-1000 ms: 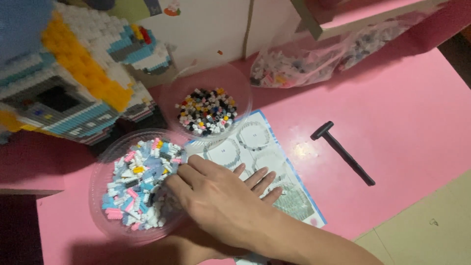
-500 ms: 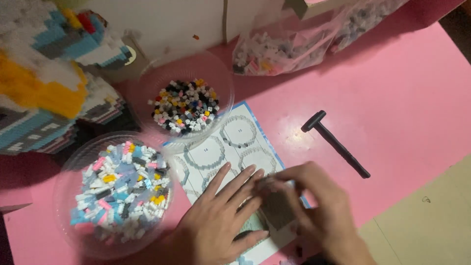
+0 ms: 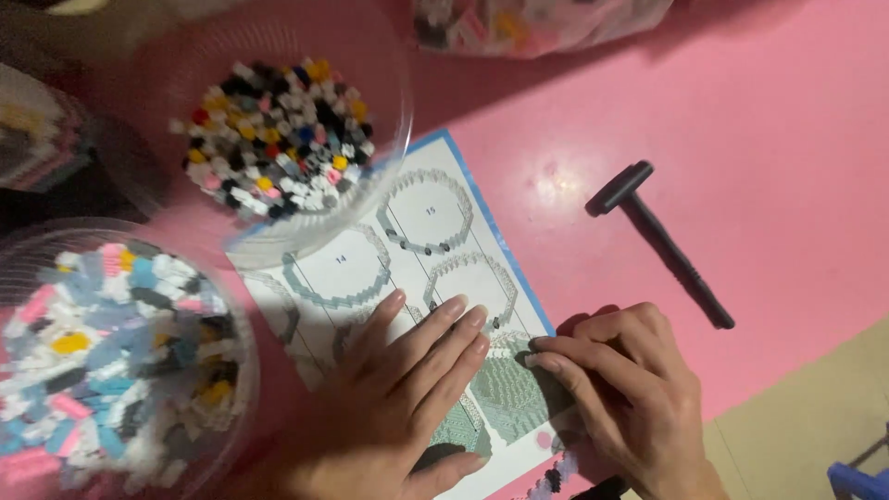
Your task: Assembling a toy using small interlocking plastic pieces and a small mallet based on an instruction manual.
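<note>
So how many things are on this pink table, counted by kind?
Clear bowls of small bricks: 2
Instruction sheet: 1
Black hammer-shaped tool: 1
Plastic bag of bricks: 1
Hands on the sheet: 2, left hand, right hand
Total: 7

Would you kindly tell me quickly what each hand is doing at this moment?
Left hand: open, flat, fingers spread, pressing on the instruction sheet; holds nothing.
Right hand: fingers curled, fingertips on the sheet's right edge; whether it pinches anything cannot be told.

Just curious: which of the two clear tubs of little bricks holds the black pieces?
The upper tub, beside the instruction sheet's top; the lower-left tub holds mostly pale blue, pink and white.
</note>
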